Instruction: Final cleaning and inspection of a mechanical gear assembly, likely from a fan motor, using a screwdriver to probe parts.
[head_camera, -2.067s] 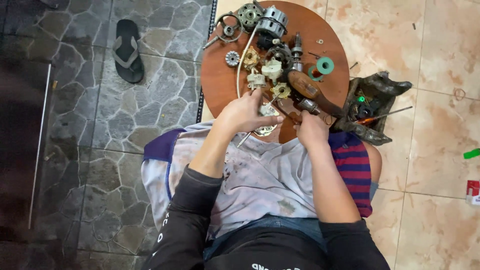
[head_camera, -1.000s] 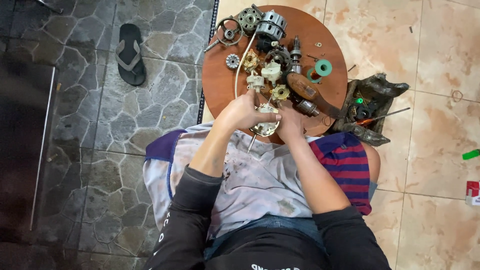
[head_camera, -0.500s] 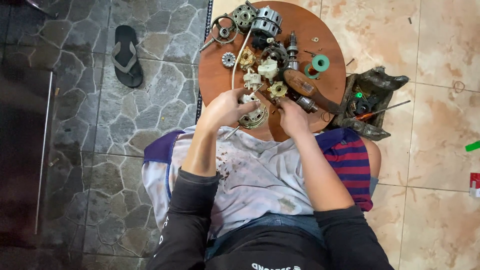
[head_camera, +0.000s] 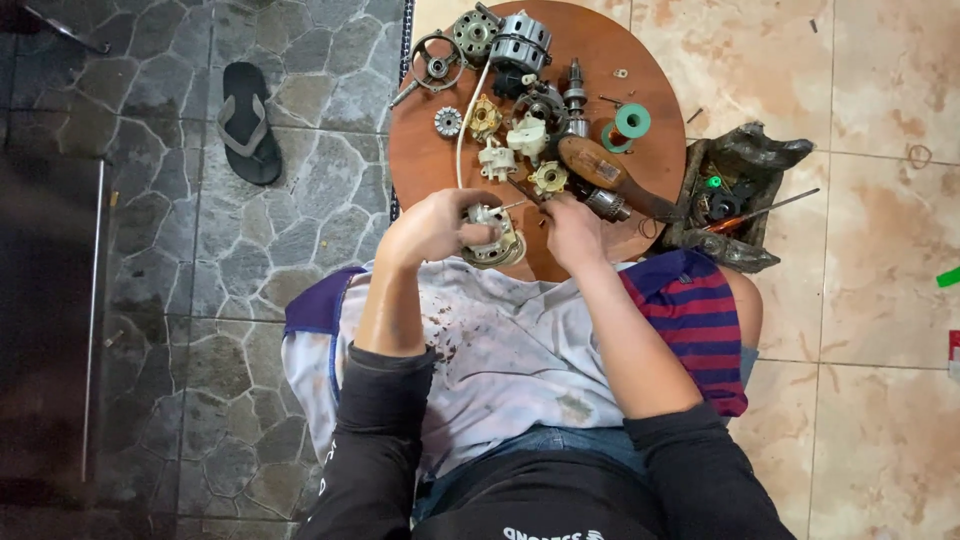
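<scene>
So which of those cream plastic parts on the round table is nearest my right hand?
The gear-like cream part, lying just above your right hand.

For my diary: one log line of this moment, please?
left hand: holds round metal motor part | right hand: beside it | round brown wooden table: small parts

We see a small round motor part (head_camera: 493, 238), pale metal with a cream plastic piece on top, lying at the near edge of the round wooden table (head_camera: 420, 170). It sits tilted, gripped from the left side, its lower rim hanging just over the table edge above a stained white cloth. A white wire (head_camera: 462, 130) runs from it up across the table toward the far parts.
</scene>
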